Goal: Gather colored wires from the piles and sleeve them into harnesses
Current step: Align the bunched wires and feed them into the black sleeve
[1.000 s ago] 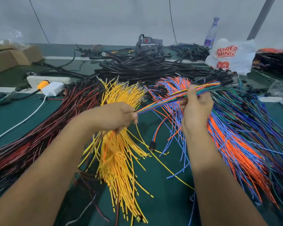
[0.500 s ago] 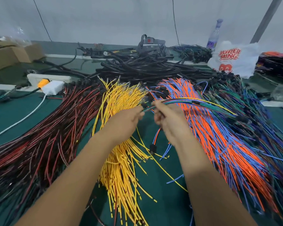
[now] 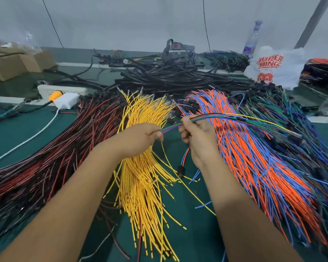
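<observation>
My left hand (image 3: 140,137) and my right hand (image 3: 197,137) both grip one thin bundle of mixed colored wires (image 3: 225,118) above the green table. The bundle runs from my left fist past my right thumb and droops to the right over the orange and blue wire pile (image 3: 254,157). A yellow wire pile (image 3: 146,186) lies under my left hand. A red and black wire pile (image 3: 45,157) fans out at the left. Green and blue wires (image 3: 301,129) lie at the far right. Black sleeves (image 3: 169,78) are heaped behind.
A white power strip (image 3: 62,89) with a white adapter (image 3: 66,100) and cord sits at the back left. Cardboard boxes (image 3: 17,61) stand in the far left corner. A white plastic bag (image 3: 273,67) and a bottle (image 3: 252,40) stand at the back right.
My right hand slid left along the bundle toward my left hand and the bundle's free end dropped onto the right piles. In the last half second my hands drew slightly apart.
</observation>
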Demonstrator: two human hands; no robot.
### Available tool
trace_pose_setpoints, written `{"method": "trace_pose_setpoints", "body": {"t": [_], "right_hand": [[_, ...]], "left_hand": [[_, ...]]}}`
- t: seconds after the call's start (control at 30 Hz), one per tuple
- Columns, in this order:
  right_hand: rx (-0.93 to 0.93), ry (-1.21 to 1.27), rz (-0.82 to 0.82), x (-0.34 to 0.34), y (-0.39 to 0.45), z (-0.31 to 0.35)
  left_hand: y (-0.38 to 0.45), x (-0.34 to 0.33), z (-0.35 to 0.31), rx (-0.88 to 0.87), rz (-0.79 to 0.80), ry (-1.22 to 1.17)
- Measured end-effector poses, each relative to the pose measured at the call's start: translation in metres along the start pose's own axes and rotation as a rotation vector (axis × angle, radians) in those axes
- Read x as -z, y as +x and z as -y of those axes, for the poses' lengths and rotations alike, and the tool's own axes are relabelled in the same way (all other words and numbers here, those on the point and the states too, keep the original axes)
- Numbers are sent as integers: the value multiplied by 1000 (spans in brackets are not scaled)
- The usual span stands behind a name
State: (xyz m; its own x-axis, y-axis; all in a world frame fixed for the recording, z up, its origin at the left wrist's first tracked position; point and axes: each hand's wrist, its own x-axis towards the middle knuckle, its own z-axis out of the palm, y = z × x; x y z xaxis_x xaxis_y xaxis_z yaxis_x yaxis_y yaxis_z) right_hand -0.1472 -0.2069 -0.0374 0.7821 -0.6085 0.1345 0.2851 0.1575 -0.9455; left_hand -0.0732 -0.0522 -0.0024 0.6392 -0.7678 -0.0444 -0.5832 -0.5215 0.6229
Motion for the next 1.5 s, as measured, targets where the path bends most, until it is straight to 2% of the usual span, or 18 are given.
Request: {"method": "trace_pose_setpoints", "body": {"t": [0.1,0.2,0.27,0.33,0.5,0.57,0.77,0.93,1.17,1.5], "right_hand": [[-27,39,-10,-3,-1,-2],[-61,-76,81,-3,-2,-5],[-62,-153,138,-3,-2,-8],[-52,-154,122,-1,-2,-8],[-38,-27,-17,2,3,-5],[-24,14,-16,2,4,-5],[-3,-2,-4,2,2,-5],[-78,-109,177,-3,-4,-9],[32,-96,129,-4,-6,-6],[-140,-67,244,-4,-12,-3]], "left_hand": [[0,-10,1,-52,-174,434],[4,-28,-3,-117,-307,511],[9,-36,-5,-155,-359,470],[13,-42,-5,-162,-365,339],[16,-37,6,-78,-372,-498],[15,-31,11,-46,-388,-618],[10,-32,13,-55,-468,-436],[6,-33,12,-113,-450,-396],[3,-28,8,-40,-474,-634],[-3,-28,8,-123,-485,-479]]}}
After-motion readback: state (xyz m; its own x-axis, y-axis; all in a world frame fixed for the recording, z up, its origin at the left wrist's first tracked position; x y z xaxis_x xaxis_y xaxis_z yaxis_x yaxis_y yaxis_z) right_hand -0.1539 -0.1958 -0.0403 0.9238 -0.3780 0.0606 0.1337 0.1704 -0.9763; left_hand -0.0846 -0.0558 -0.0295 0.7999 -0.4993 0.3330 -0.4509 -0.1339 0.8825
